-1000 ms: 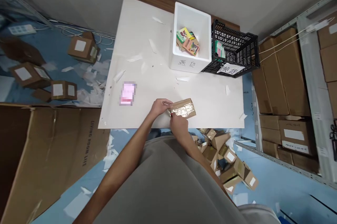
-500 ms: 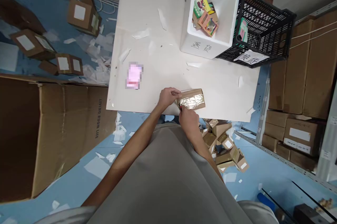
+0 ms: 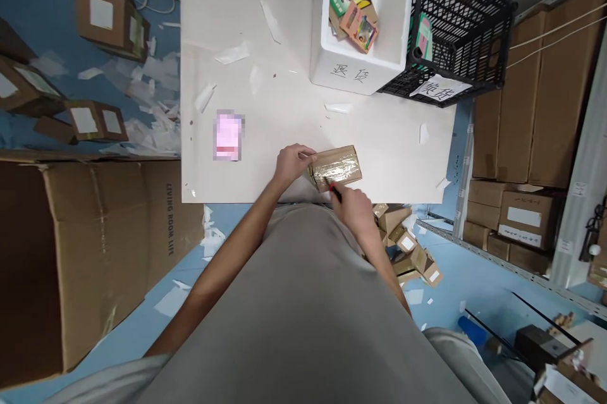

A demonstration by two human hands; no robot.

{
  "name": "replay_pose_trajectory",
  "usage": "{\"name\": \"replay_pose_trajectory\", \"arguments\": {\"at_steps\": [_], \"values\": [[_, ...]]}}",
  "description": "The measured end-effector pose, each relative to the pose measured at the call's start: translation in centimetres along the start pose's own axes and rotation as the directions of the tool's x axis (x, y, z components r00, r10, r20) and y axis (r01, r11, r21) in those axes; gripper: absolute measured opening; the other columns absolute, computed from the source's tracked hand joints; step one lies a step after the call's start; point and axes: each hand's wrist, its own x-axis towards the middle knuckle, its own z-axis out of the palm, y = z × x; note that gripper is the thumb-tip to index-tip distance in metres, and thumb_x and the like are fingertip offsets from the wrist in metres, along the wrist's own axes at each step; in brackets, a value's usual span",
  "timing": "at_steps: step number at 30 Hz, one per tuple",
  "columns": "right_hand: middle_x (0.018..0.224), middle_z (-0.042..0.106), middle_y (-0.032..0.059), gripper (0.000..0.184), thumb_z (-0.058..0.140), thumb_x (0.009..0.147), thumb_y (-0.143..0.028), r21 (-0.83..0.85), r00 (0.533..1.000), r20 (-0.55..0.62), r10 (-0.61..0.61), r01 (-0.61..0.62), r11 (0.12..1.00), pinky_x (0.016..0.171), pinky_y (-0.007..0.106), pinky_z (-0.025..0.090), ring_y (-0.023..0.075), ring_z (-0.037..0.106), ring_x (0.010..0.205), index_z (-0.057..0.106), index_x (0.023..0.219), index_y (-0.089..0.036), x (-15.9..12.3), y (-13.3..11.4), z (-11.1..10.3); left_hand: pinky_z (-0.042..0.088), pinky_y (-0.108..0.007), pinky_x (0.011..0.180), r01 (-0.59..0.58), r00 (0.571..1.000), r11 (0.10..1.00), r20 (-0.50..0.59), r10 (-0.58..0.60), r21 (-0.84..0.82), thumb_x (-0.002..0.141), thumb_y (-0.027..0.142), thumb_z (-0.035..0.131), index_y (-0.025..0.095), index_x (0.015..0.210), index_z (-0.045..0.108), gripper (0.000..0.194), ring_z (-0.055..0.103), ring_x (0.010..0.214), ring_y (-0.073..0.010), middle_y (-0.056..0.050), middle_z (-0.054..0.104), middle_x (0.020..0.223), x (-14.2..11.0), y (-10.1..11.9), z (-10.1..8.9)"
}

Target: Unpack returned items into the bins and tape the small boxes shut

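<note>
A small brown cardboard box (image 3: 342,165), its upper face covered in shiny clear tape, lies near the front edge of the white table (image 3: 275,119). My left hand (image 3: 291,161) grips the box at its left end, fingers closed on the upper left corner. In my closed right hand (image 3: 355,208) is a utility knife (image 3: 336,191) with a black and red handle. Its thin tip points up and left at the taped face, by the box's lower left part. Whether the tip touches the tape is too small to tell.
A white foam bin (image 3: 363,69) with several small colourful boxes and a black plastic crate (image 3: 459,43) stand at the table's back right. A blurred pink item (image 3: 228,135) and paper scraps lie leftward. A large carton (image 3: 118,252) stands left; opened boxes (image 3: 417,258) lie on the floor.
My right hand has drawn back right from the box's left end, bringing the knife into plain sight. My left hand keeps its hold on the box. The camera view has shifted.
</note>
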Motion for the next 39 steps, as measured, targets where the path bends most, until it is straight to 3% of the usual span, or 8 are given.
{"name": "replay_pose_trajectory", "arguments": {"at_steps": [4,9,12,15,17,20,24,39], "values": [[0.136,0.082,0.0175,0.051,0.040,0.122,-0.037,0.184,0.938,-0.295,0.184,-0.133,0.974,0.096,0.038,0.058,0.0345,0.080,0.117,0.061,0.166,-0.023,2.8,5.0,0.8,0.063,-0.041,0.095,-0.020,1.000,0.998,-0.013,0.021,0.059,0.090,0.028,0.085,0.025,0.100,0.090,0.012,0.080,0.098,-0.0278,-0.006,0.087,0.110,0.0,0.6,0.0],[0.130,0.084,0.0177,0.049,0.047,0.117,-0.037,0.372,0.928,-0.331,0.172,-0.039,0.928,0.099,0.038,0.059,0.0338,0.080,0.118,0.069,0.156,-0.017,5.7,9.2,3.9,0.062,-0.047,0.102,-0.161,0.983,0.959,-0.045,0.176,0.233,0.094,0.020,0.073,0.024,0.106,0.088,0.019,0.076,0.104,-0.0295,-0.007,0.085,0.112,-1.0,2.3,1.5],[0.117,0.086,0.0130,0.044,0.045,0.116,-0.038,0.455,0.931,-0.337,0.142,0.028,0.890,0.095,0.037,0.060,0.0306,0.081,0.105,0.075,0.144,-0.020,5.6,10.0,5.0,0.059,-0.056,0.112,-0.359,0.921,0.872,-0.026,0.389,0.332,0.100,0.019,0.066,0.025,0.113,0.086,0.025,0.072,0.122,-0.0330,-0.009,0.082,0.123,-1.9,3.6,3.9],[0.117,0.086,0.0124,0.040,0.046,0.115,-0.032,0.451,0.927,-0.355,0.123,0.055,0.891,0.096,0.037,0.060,0.0307,0.081,0.108,0.076,0.138,-0.020,5.0,10.4,5.4,0.052,-0.063,0.123,-0.553,0.832,0.774,0.150,0.535,0.307,0.106,0.025,0.064,0.028,0.113,0.086,0.023,0.068,0.138,-0.0350,-0.008,0.082,0.129,-2.6,4.4,6.8],[0.128,0.084,0.0144,0.042,0.047,0.114,-0.029,0.432,0.927,-0.362,0.096,0.075,0.899,0.101,0.038,0.060,0.0310,0.079,0.117,0.073,0.146,-0.019,4.6,10.7,5.4,0.045,-0.067,0.131,-0.608,0.794,0.740,0.226,0.564,0.289,0.109,0.027,0.064,0.029,0.112,0.085,0.021,0.064,0.148,-0.0357,-0.007,0.081,0.133,-2.8,4.2,8.3],[0.139,0.080,0.0162,0.048,0.047,0.116,-0.028,0.384,0.943,-0.329,0.041,0.095,0.918,0.105,0.036,0.059,0.0300,0.077,0.126,0.066,0.159,-0.017,4.0,10.8,5.1,0.037,-0.071,0.137,-0.604,0.797,0.739,0.214,0.565,0.298,0.112,0.029,0.062,0.029,0.115,0.083,0.021,0.059,0.157,-0.0347,-0.007,0.079,0.139,-2.9,3.3,9.4],[0.139,0.079,0.0155,0.052,0.045,0.118,-0.027,0.289,0.974,-0.227,0.006,0.062,0.955,0.102,0.037,0.060,0.0307,0.078,0.122,0.060,0.167,-0.017,3.4,10.2,3.9,0.035,-0.073,0.139,-0.602,0.797,0.742,0.181,0.575,0.293,0.114,0.035,0.062,0.030,0.115,0.082,0.020,0.058,0.159,-0.0341,-0.007,0.078,0.141,-3.0,2.2,9.6],[0.141,0.076,0.0238,0.053,0.034,0.121,-0.022,0.024,0.993,-0.084,0.087,-0.085,0.996,0.099,0.038,0.062,0.0309,0.080,0.122,0.048,0.171,-0.010,3.4,6.2,0.1,0.033,-0.073,0.142,-0.594,0.801,0.730,0.160,0.577,0.338,0.117,0.033,0.057,0.027,0.119,0.078,0.022,0.055,0.163,-0.0328,-0.008,0.077,0.147,-3.5,1.9,10.4]]}}
